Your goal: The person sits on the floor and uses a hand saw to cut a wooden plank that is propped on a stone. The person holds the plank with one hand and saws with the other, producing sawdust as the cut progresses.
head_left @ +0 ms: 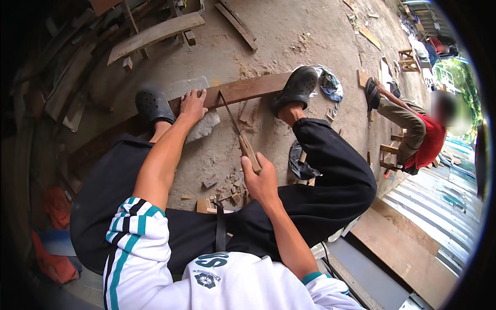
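Note:
A long reddish-brown wooden board (252, 88) lies across in front of me, a black clog (300, 87) of mine at its right end and my other clog (154, 105) on it at the left. My left hand (193, 106) grips the board between my feet, its fingers over the top. Closed around a wooden handle, my right hand (260, 178) holds a handsaw (232, 118). The thin dark blade points away from me, and its tip reaches the board just right of my left hand. Whether the teeth are in the wood, I cannot tell.
Wood offcuts (211, 181) litter the ground between my legs, near a grey stone block (204, 127). A low wooden bench (156, 37) stands at far left. On the right, another person in a red shirt (430, 142) sits on a stool (388, 156), beside corrugated sheets (433, 199).

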`<action>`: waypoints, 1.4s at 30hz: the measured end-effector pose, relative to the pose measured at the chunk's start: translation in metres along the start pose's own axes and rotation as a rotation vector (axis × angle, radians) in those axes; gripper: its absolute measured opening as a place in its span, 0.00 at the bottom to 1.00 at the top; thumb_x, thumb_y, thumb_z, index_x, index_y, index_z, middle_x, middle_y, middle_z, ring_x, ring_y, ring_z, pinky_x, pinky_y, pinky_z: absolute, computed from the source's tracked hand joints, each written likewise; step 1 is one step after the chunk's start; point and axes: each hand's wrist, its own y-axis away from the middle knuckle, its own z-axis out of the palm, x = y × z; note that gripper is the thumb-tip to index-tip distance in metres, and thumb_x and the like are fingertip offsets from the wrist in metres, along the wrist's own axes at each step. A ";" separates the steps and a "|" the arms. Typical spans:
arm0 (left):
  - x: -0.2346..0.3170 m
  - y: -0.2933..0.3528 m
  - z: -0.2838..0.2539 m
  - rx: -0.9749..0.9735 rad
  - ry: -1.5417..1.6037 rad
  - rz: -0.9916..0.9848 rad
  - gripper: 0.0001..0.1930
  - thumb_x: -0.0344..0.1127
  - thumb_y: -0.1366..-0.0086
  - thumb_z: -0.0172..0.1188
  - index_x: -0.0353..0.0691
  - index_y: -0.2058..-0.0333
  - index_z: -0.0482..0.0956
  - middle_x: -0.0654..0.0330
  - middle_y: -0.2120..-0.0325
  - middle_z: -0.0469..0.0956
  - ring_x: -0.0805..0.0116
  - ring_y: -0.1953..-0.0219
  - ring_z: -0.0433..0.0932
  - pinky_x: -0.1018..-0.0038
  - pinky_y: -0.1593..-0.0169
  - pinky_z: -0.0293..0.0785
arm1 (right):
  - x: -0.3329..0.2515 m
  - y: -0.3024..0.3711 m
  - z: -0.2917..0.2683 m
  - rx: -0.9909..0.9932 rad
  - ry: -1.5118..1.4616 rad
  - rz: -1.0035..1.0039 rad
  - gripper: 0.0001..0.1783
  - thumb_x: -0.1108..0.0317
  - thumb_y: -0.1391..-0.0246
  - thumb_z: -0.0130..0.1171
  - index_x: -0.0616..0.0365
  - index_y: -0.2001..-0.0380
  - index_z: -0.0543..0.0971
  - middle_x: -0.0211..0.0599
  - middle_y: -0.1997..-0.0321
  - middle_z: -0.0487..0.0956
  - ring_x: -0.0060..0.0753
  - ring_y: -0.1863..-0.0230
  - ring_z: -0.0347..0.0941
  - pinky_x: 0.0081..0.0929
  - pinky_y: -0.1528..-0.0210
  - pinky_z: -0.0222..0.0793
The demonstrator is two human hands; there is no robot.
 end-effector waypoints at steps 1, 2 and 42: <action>0.006 -0.003 0.001 0.006 0.004 0.014 0.40 0.46 0.43 0.69 0.49 0.33 0.61 0.51 0.40 0.63 0.50 0.37 0.62 0.49 0.35 0.59 | 0.010 -0.010 0.007 0.041 -0.015 -0.037 0.15 0.62 0.39 0.59 0.67 0.70 0.75 0.51 0.78 0.75 0.39 0.77 0.70 0.37 0.70 0.66; 0.016 -0.004 0.002 0.008 0.013 0.033 0.40 0.46 0.43 0.69 0.49 0.33 0.61 0.50 0.40 0.63 0.50 0.37 0.62 0.49 0.35 0.59 | 0.019 -0.017 0.009 0.086 -0.023 -0.070 0.15 0.63 0.39 0.59 0.67 0.70 0.75 0.50 0.78 0.75 0.38 0.77 0.69 0.36 0.70 0.66; 0.008 0.000 0.000 0.037 0.005 0.033 0.40 0.45 0.43 0.69 0.46 0.33 0.61 0.47 0.41 0.64 0.46 0.38 0.63 0.52 0.37 0.62 | 0.036 -0.015 0.005 -0.025 -0.059 -0.063 0.15 0.61 0.37 0.57 0.66 0.67 0.76 0.38 0.79 0.72 0.25 0.75 0.66 0.30 0.69 0.65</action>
